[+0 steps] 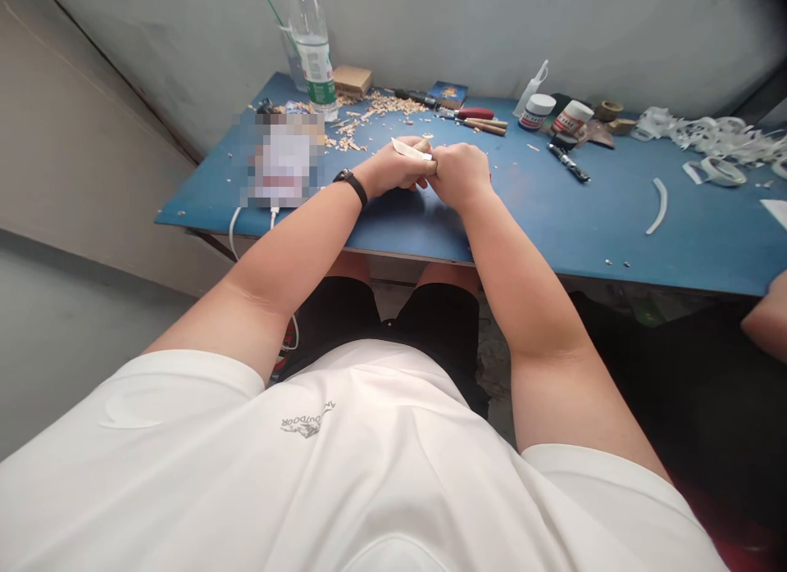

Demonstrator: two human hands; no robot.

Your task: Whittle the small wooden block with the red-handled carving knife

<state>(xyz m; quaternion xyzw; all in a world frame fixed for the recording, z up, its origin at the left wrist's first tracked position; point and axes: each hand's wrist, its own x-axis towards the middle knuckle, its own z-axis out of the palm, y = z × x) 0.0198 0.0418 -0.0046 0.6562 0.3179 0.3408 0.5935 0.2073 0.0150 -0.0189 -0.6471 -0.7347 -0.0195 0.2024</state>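
Observation:
Over the front part of the blue table, my left hand (393, 167) and my right hand (462, 172) meet, both with fingers closed. A whitish strip (411, 151) lies along the thumb side of my left hand; whether it is held or wrapped on the thumb is unclear. Whatever my left fingers grip is hidden. My right hand forms a fist with its back towards me, pressed against the tip of my left thumb. A small red bit shows at its outer edge, and what it holds is covered.
Behind my hands lie wood chips (393, 105), red-handled pliers (473, 113) and wooden-handled tools (485, 126). A bottle (318, 72) stands back left, near a blurred device with a cable. Jars (537, 111), a black pen-like tool (569, 162) and white plastic strips (707, 142) are right. Another person's arm (768, 318) shows.

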